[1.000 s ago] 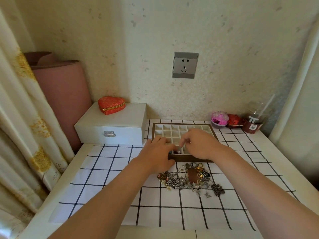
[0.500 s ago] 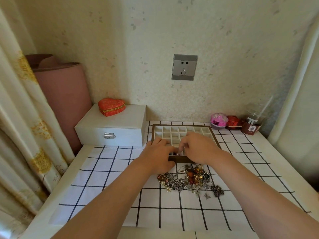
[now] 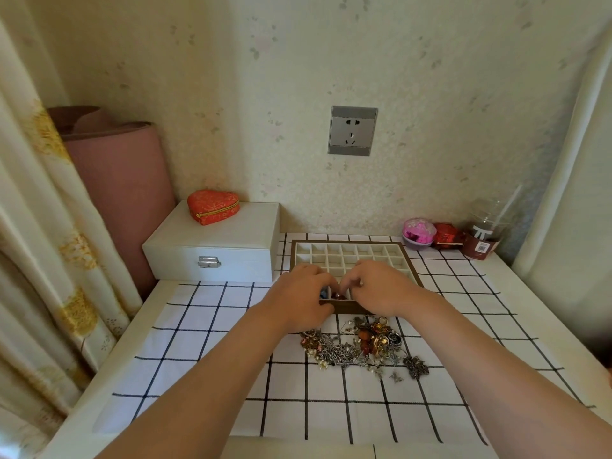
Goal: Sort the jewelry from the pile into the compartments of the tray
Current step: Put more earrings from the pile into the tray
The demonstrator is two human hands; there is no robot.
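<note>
Two hands over the tray's near row

Both hands, left hand and right hand, curl over the near edge of the wood-framed tray; fingers bent inward, but each grip's contents cannot be told. Small red and blue pieces sit in near compartments. Tangled metal chains, beads and charms form the jewelry pile, just before the tray on the checked cloth.

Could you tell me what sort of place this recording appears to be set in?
Probably a home, perhaps a bedroom corner: a wallpapered wall with a socket, patterned curtains, and a checked tablecloth holding a white jewelry box.
</note>
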